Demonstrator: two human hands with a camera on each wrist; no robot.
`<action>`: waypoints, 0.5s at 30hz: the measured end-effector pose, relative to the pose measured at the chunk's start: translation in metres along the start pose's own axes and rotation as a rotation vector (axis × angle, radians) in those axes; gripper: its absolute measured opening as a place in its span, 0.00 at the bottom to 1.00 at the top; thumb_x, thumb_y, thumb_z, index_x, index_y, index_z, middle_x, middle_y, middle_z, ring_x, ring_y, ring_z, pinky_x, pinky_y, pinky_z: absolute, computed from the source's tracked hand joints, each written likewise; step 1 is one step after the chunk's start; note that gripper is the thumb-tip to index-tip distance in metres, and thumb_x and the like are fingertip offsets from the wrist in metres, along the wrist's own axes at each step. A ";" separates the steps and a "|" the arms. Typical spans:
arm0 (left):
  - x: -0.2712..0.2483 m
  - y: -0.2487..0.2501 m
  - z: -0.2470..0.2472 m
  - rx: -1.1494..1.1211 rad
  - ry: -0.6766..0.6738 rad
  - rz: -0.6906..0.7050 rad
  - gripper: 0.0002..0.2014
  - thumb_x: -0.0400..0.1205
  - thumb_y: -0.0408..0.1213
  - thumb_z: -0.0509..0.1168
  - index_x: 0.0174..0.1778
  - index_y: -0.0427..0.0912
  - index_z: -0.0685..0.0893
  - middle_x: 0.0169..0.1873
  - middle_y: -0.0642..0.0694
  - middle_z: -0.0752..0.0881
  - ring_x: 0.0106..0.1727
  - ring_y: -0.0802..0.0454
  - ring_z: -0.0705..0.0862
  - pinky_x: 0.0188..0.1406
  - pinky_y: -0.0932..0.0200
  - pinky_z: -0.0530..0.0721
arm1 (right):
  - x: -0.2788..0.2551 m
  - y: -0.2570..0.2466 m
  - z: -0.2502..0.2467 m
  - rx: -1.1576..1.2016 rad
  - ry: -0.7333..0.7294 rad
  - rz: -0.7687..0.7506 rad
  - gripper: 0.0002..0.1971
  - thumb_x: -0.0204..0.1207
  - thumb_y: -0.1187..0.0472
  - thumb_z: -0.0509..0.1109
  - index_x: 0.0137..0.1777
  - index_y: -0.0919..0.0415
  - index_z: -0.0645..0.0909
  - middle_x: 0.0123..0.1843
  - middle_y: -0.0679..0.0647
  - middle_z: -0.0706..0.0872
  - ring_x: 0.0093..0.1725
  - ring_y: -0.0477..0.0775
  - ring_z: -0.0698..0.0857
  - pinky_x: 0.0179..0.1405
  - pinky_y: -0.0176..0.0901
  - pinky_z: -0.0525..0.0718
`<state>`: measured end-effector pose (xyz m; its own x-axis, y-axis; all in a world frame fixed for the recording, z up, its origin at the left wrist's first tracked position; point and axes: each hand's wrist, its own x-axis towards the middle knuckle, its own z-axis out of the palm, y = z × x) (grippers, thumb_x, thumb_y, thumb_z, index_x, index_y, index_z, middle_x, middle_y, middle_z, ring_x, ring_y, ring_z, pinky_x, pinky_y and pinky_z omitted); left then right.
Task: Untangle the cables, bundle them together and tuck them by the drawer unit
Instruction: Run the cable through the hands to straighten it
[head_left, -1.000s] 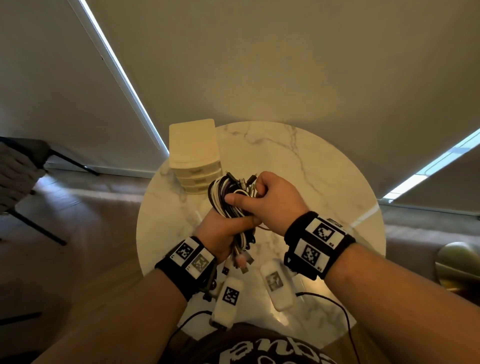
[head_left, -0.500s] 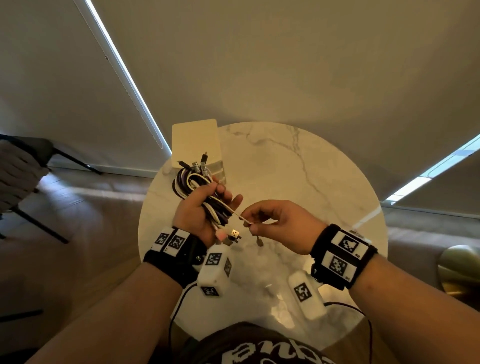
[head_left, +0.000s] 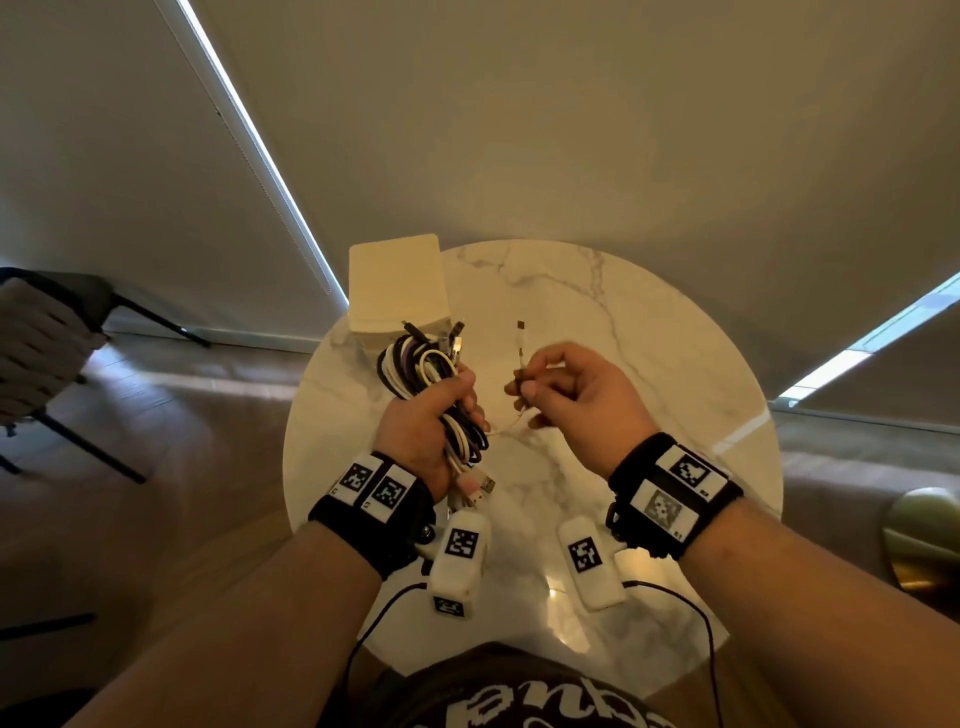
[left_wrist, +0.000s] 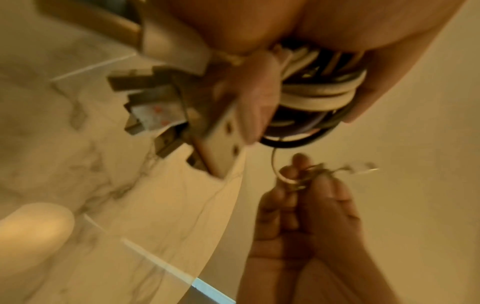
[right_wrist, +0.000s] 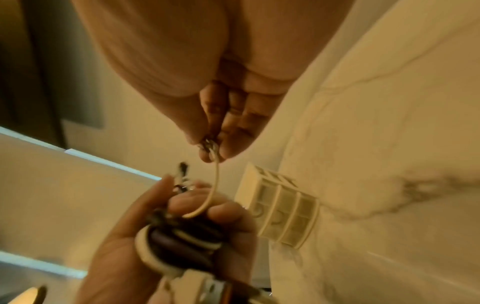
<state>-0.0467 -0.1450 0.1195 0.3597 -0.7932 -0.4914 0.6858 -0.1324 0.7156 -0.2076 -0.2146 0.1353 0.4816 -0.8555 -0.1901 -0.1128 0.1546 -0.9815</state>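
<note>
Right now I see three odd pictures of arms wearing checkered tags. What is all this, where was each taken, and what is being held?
No machine here: a person works with bare hands, wearing black wristbands with cameras. The wide picture comes from a head camera; the two close ones look along each wrist. The left hand grips a coiled bundle of black, white and purple cables. The right hand pinches one thin white cable that runs back to the bundle. Below stands a round white marble table bearing a small cream plastic drawer unit.
</note>
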 end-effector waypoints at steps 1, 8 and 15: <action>-0.001 -0.003 0.000 0.021 0.011 -0.009 0.05 0.84 0.32 0.70 0.43 0.38 0.83 0.28 0.43 0.77 0.28 0.47 0.78 0.35 0.50 0.81 | -0.001 -0.005 0.003 0.003 0.007 -0.035 0.10 0.82 0.71 0.73 0.56 0.57 0.80 0.46 0.60 0.95 0.45 0.56 0.93 0.44 0.47 0.91; -0.015 -0.008 -0.003 0.146 -0.023 -0.105 0.34 0.64 0.62 0.79 0.52 0.33 0.89 0.37 0.36 0.86 0.33 0.41 0.85 0.22 0.51 0.83 | -0.010 -0.024 0.026 -0.233 0.069 -0.045 0.02 0.75 0.59 0.82 0.46 0.53 0.94 0.38 0.48 0.94 0.37 0.43 0.90 0.39 0.35 0.86; -0.019 -0.008 -0.001 0.097 0.017 -0.055 0.29 0.72 0.47 0.81 0.60 0.27 0.87 0.57 0.20 0.87 0.52 0.29 0.89 0.53 0.34 0.87 | -0.018 -0.019 0.031 -0.482 0.012 -0.119 0.07 0.79 0.56 0.76 0.39 0.47 0.92 0.34 0.44 0.91 0.34 0.40 0.87 0.33 0.32 0.81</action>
<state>-0.0587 -0.1279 0.1225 0.3341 -0.7732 -0.5390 0.6404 -0.2333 0.7317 -0.1876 -0.1866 0.1569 0.5056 -0.8596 -0.0738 -0.4480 -0.1885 -0.8739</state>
